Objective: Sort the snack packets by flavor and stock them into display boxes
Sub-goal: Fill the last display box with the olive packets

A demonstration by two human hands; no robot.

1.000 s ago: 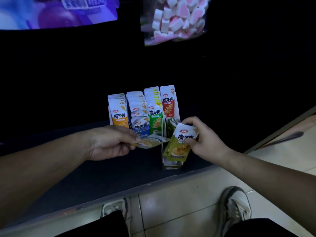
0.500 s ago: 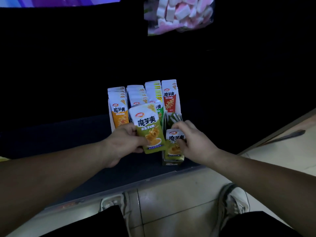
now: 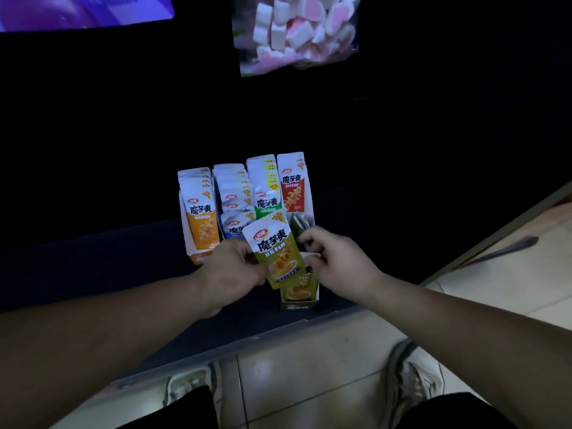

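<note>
Head view, dim light: I see both hands working over a dark shelf (image 3: 108, 267).
Left hand (image 3: 230, 274): clenched on an olive-green packet (image 3: 275, 252), thumb and fingers pinching its left edge.
Olive-green packet: held upright with its printed face toward me, lifted just above the near end of the olive display box (image 3: 298, 303) and overlapping its left side.
Right hand (image 3: 337, 261): fingers curled over the same box, just right of the held packet. I cannot tell whether it grasps anything.
Olive display box: nearest box at the right. One matching packet shows standing inside at the near end, and darker packets (image 3: 298, 222) show at the far end behind the right hand.
Sorted rows, far of the hands, left to right: orange packets (image 3: 201, 215), blue packets (image 3: 233, 205), green packets (image 3: 266, 193), red packet (image 3: 292, 187), all upright in rows side by side.
Surroundings: a marshmallow bag (image 3: 297, 29) hangs at the far top. The tiled floor (image 3: 309, 366) and my operator's shoes (image 3: 414, 379) are at the near edge.
</note>
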